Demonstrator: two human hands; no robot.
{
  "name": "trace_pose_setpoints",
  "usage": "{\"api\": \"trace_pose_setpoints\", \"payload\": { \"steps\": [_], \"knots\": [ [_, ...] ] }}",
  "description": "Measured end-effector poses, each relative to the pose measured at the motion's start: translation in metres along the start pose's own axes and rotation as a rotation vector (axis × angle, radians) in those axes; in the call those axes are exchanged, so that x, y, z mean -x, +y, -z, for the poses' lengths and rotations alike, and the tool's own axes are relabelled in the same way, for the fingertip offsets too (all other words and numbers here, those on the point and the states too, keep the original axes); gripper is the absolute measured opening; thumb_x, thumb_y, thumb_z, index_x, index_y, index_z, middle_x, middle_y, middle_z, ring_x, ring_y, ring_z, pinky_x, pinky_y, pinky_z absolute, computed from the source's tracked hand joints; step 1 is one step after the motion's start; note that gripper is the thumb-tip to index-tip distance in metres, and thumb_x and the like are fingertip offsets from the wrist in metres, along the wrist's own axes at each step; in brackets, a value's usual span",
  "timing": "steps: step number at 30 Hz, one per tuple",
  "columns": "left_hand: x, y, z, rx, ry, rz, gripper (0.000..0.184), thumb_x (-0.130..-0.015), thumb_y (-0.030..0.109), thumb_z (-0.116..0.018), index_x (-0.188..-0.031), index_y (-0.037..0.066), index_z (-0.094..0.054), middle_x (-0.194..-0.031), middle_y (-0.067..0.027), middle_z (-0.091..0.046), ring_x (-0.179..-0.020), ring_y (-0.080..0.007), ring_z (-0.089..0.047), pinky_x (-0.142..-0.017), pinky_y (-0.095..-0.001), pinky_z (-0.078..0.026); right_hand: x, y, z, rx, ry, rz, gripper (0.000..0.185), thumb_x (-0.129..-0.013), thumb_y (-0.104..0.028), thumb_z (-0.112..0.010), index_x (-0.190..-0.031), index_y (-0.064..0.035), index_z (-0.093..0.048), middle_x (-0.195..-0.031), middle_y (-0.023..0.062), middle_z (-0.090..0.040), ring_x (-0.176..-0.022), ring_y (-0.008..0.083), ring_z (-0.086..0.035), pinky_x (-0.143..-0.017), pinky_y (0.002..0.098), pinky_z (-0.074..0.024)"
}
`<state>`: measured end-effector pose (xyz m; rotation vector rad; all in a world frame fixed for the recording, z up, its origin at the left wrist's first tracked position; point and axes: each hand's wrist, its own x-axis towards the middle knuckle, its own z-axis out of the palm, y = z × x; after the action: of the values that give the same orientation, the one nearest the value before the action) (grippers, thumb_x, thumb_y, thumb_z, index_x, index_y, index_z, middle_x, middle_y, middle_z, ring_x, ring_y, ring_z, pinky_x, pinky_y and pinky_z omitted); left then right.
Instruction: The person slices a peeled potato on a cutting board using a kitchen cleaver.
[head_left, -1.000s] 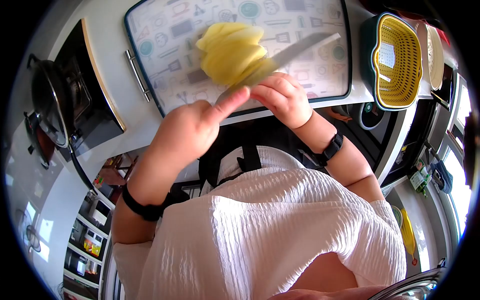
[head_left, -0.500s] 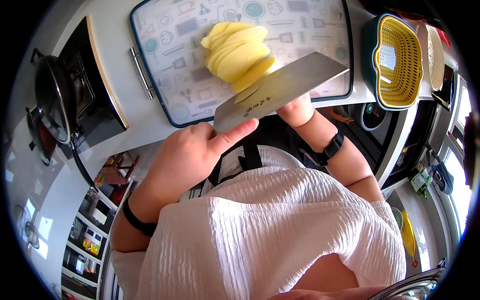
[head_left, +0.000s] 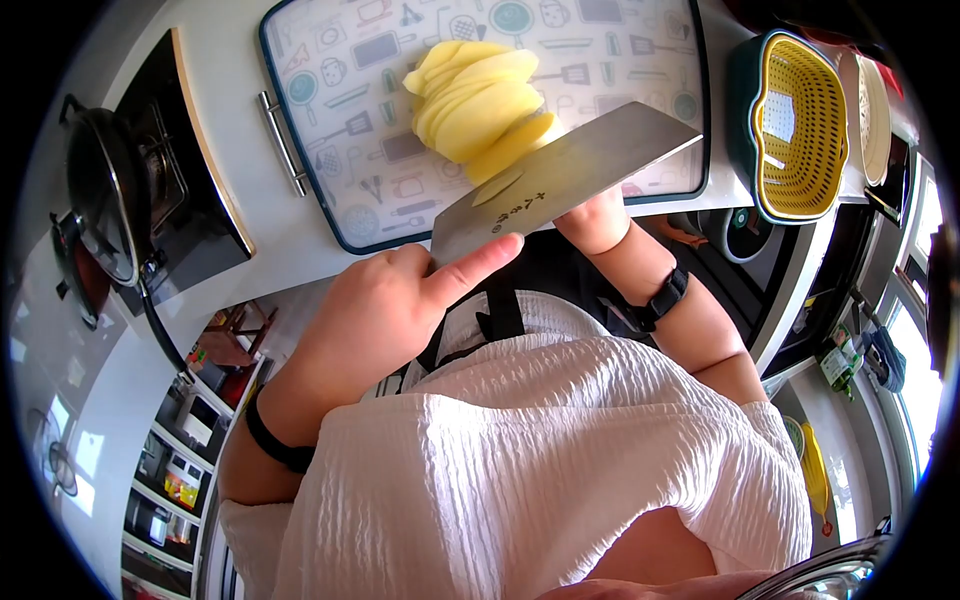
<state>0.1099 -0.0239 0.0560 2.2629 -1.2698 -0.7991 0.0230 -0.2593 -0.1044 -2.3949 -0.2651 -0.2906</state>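
Observation:
My left hand [head_left: 375,305] is closed round the handle end of a broad cleaver [head_left: 565,180], its thumb along the flat blade. The blade slants up to the right, its marked face towards me. A pale oval shows on that face; whether slice or reflection is unclear. Overlapping yellow potato-like slices [head_left: 475,100] lie on the patterned cutting board [head_left: 410,185], and the nearest piece [head_left: 512,146] is partly behind the blade. My right hand [head_left: 597,222] is at the board's near edge, its fingers hidden behind the cleaver.
Right of the board stands a yellow colander basket [head_left: 800,130] nested in a dark green one. A metal handle [head_left: 282,143] is beside the board's left edge. Farther left are a black stove [head_left: 175,170] and a lidded pan [head_left: 105,195].
Since the oldest frame, the cleaver has turned its flat face towards me and moved nearer. My left hand has come down. The fingers of my right hand have gone behind the blade.

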Motion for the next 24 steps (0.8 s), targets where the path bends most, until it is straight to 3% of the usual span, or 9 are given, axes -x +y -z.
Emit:
{"api": "trace_pose_setpoints", "payload": {
  "steps": [9,24],
  "knots": [
    [-0.006,-0.003,-0.006,-0.046,-0.068,0.025,0.071,-0.08,-0.006,-0.062,-0.144,0.023,-0.05,-0.071,-0.0117,-0.05,-0.06,-0.0299,-0.057,-0.055,-0.0387,-0.051,-0.002,-0.003,0.006,-0.032,-0.009,0.004,0.04,-0.067,-0.013,-0.076,-0.106,-0.0126,-0.07,-0.105,0.0044,-0.066,-0.102,0.03,-0.063,-0.087,0.0412,-0.0521],
    [-0.027,-0.018,-0.03,-0.059,0.036,0.001,0.071,-0.081,-0.004,-0.061,-0.144,0.027,-0.049,-0.067,-0.0129,-0.051,-0.056,-0.0322,-0.057,-0.053,-0.0408,-0.05,-0.011,-0.007,0.01,-0.069,0.055,0.066,0.033,-0.069,-0.009,-0.076,-0.102,-0.0113,-0.07,-0.101,0.003,-0.066,-0.094,0.0269,-0.063,-0.081,0.0377,-0.0537]
  ]
}}
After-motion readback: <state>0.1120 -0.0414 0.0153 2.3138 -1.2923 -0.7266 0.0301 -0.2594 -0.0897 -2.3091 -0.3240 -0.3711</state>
